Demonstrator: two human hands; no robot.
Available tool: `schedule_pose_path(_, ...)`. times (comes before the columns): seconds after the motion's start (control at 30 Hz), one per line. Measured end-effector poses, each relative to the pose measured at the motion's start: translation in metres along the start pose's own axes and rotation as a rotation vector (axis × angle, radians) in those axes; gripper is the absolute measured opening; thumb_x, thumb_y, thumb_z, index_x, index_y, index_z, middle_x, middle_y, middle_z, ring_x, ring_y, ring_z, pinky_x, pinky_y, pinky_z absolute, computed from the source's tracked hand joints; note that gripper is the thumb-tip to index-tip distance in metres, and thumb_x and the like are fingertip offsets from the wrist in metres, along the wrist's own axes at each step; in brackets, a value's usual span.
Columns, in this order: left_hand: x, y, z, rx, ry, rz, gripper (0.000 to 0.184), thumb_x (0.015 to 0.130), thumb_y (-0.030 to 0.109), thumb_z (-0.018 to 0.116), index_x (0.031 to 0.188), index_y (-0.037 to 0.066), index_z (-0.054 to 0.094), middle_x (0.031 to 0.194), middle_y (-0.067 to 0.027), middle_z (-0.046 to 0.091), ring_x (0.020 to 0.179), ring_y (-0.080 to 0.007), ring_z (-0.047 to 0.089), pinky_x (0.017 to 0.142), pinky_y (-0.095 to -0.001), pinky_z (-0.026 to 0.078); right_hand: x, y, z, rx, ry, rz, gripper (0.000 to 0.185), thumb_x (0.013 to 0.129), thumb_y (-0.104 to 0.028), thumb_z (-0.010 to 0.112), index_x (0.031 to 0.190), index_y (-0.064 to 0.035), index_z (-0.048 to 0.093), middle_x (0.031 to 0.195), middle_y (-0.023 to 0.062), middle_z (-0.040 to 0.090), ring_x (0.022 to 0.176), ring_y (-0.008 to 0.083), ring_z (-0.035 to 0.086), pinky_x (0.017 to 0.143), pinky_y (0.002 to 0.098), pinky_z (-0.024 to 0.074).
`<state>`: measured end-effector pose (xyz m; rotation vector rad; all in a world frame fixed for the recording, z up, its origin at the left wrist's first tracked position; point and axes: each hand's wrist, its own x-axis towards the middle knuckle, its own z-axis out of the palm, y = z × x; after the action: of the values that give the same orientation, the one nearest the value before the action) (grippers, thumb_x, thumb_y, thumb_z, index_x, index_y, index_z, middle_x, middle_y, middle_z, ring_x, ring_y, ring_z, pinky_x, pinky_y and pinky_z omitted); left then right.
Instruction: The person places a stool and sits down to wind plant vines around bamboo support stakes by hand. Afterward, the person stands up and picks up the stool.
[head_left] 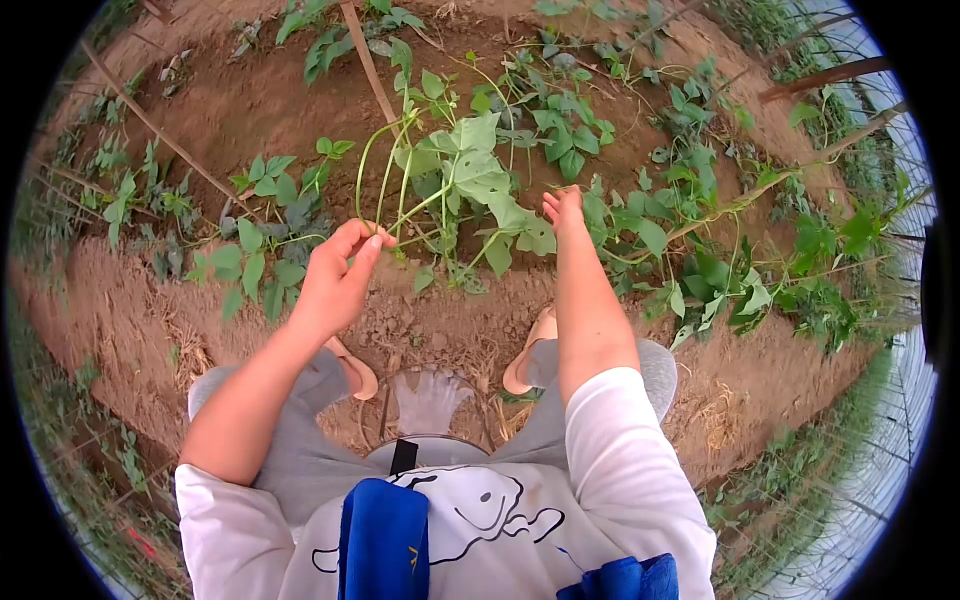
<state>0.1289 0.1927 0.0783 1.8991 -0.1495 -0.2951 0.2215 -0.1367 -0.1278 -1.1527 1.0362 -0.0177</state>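
Observation:
My left hand [345,268] is closed, thumb against fingers, on slender green vine stems [385,180] that loop up from it. These stems join a plant with broad pale-green leaves [478,172], some with small holes, standing between my hands. To the right of those leaves my right hand [566,207] reaches forward, with its fingers partly hidden by the angle. The fingers that show look loosely spread and hold nothing visible. Darker green leaves [645,225] lie close to its right side.
A wooden stake [368,60] slants into the soil behind the plant. Another thin stake [165,135] leans at left. Leafy vines [720,270] sprawl at right along a slanting pole [790,175]. Between my feet is a clear plastic sheet [428,400] on brown soil.

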Motion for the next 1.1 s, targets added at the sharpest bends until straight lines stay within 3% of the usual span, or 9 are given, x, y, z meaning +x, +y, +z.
schedule_pose_path(0.07,0.002,-0.006,-0.003,-0.032,-0.025,0.003,0.019,0.085,0.018,0.042,0.087,0.001,0.05,0.088,-0.0043,0.055,0.084,-0.0092,0.046,0.077,-0.0238,0.035,-0.005,0.002,-0.01,0.018,-0.014,0.027,0.05,0.086,-0.033,0.022,0.126,-0.0026,0.016,0.126,0.0138,0.031,0.094,0.0234,0.052,0.068,0.0299,0.0472)
schedule_pose_path(0.27,0.011,-0.014,-0.013,-0.035,0.034,-0.002,0.015,0.085,0.014,0.041,0.081,0.002,0.048,0.087,-0.0044,0.055,0.083,-0.0079,0.046,0.076,-0.0223,0.033,-0.032,0.019,-0.03,0.128,0.019,0.072,0.049,0.087,-0.033,0.023,0.126,-0.0036,0.016,0.123,0.0133,0.036,0.095,0.025,0.051,0.071,0.0317,0.0469)
schedule_pose_path(0.4,0.015,-0.018,-0.018,0.047,0.028,0.036,0.014,0.086,0.013,0.041,0.082,0.001,0.049,0.088,-0.0047,0.055,0.083,-0.0078,0.047,0.078,-0.0221,0.034,-0.027,0.061,-0.051,0.25,0.067,0.205,0.048,0.088,-0.034,0.023,0.124,-0.0034,0.021,0.121,0.0129,0.038,0.098,0.0249,0.05,0.071,0.0327,0.0467)
schedule_pose_path(0.47,0.015,-0.021,-0.017,0.003,0.037,0.026,0.016,0.085,0.014,0.041,0.084,0.001,0.05,0.086,-0.0041,0.055,0.074,-0.0086,0.045,0.07,-0.0219,0.035,-0.026,0.076,-0.061,0.287,0.067,0.249,0.049,0.088,-0.036,0.022,0.124,-0.0033,0.023,0.121,0.013,0.038,0.099,0.0256,0.049,0.074,0.0345,0.0454)
schedule_pose_path(0.67,0.013,-0.016,-0.009,-0.019,0.001,0.11,0.018,0.086,0.016,0.04,0.087,0.001,0.05,0.086,-0.0033,0.055,0.076,-0.0073,0.045,0.071,-0.0211,0.036,-0.04,0.078,-0.068,0.306,0.089,0.314,0.047,0.088,-0.036,0.02,0.119,-0.0032,0.032,0.116,0.0143,0.043,0.098,0.026,0.049,0.078,0.0355,0.0431)
schedule_pose_path(0.93,0.024,-0.01,-0.001,-0.039,0.016,0.111,0.018,0.085,0.017,0.041,0.086,0.001,0.049,0.085,-0.0016,0.055,0.072,-0.006,0.043,0.067,-0.0199,0.035,-0.045,0.046,-0.042,0.18,-0.068,0.188,0.045,0.088,-0.035,0.024,0.113,-0.0007,0.038,0.109,0.0163,0.047,0.089,0.0237,0.053,0.067,0.0311,0.0469)
schedule_pose_path(1.0,0.028,-0.008,-0.001,-0.026,0.014,0.12,0.018,0.085,0.017,0.041,0.086,0.001,0.05,0.084,-0.0012,0.054,0.073,-0.0058,0.043,0.067,-0.0197,0.035,-0.051,0.037,-0.03,0.138,-0.059,0.144,0.04,0.087,-0.032,0.031,0.108,0.0004,0.042,0.101,0.0156,0.052,0.08,0.0207,0.056,0.06,0.0281,0.0476)
schedule_pose_path(1.1,0.037,0.0,-0.001,-0.025,-0.002,0.087,0.017,0.086,0.016,0.041,0.086,0.001,0.051,0.088,-0.0025,0.055,0.075,-0.0072,0.044,0.07,-0.0215,0.034,-0.067,0.012,-0.003,-0.178,-0.097,-0.118,0.027,0.082,-0.023,0.046,0.091,0.0014,0.052,0.075,0.008,0.057,0.058,0.0126,0.054,0.05,0.0234,0.0447)
